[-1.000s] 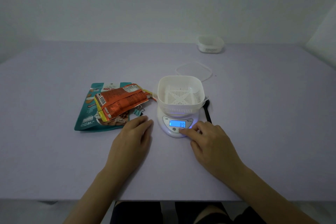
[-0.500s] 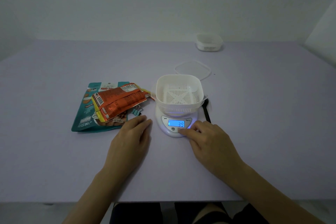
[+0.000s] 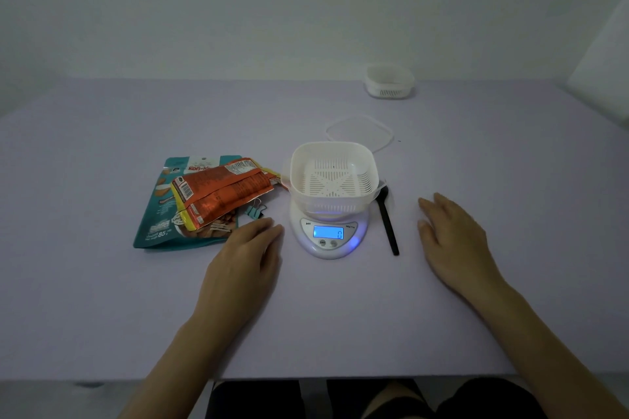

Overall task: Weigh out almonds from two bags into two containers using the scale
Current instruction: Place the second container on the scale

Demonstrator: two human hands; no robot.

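A white scale [image 3: 328,238] stands mid-table, its blue display reading 0. On it sits an empty white slotted container [image 3: 333,177]. Left of the scale an orange bag [image 3: 221,192] lies on top of a teal bag [image 3: 170,207]. A second white container [image 3: 389,82] stands far back right. My left hand [image 3: 245,258] rests flat on the table, fingers straight, between the bags and the scale. My right hand [image 3: 452,238] lies flat on the table right of the scale, holding nothing.
A black spoon [image 3: 388,219] lies just right of the scale. A clear lid [image 3: 360,133] lies behind the container. A teal binder clip [image 3: 255,211] sits by the bags. The lilac table [image 3: 102,299] ends at its front edge near my lap.
My right hand has left the scale's buttons and moved right onto the table. The display changed from 39 to 0. My left hand stayed put.
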